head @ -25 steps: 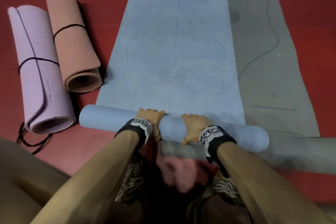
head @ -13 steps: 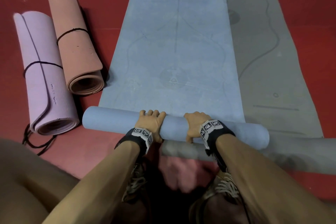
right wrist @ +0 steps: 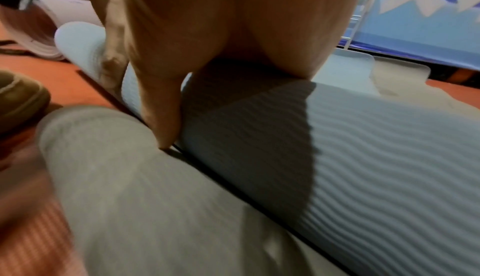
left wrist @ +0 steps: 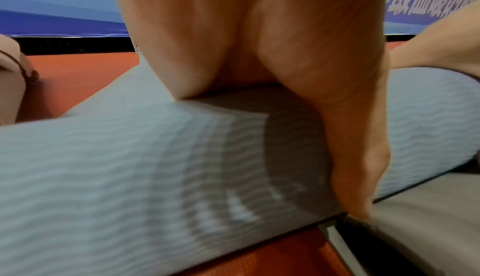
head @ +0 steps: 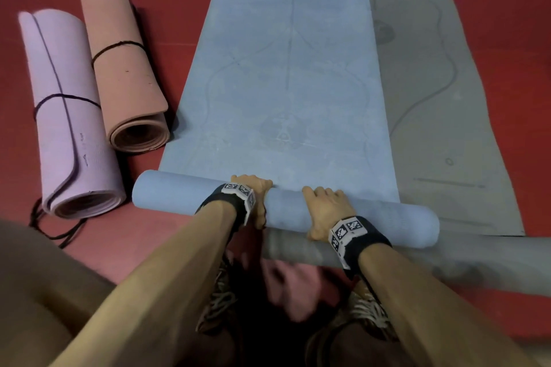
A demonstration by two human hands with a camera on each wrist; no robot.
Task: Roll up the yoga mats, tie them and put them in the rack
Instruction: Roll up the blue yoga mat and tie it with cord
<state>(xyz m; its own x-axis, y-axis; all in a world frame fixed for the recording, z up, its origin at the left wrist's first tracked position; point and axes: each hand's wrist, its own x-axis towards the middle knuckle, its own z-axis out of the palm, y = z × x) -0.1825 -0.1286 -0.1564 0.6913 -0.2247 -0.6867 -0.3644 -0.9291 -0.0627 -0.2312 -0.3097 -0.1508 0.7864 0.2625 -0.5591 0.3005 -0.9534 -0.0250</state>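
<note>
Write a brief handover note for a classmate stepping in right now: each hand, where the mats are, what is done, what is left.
Left hand and right hand: both grip the rolled end of the blue mat, which is mostly flat.
Grey mat: beside and partly under the blue mat, near end rolled.
Done: lilac mat and pink mat rolled, tied with dark cord, on the floor.
Left: finish rolling blue and grey, tie them, rack all four.
</note>
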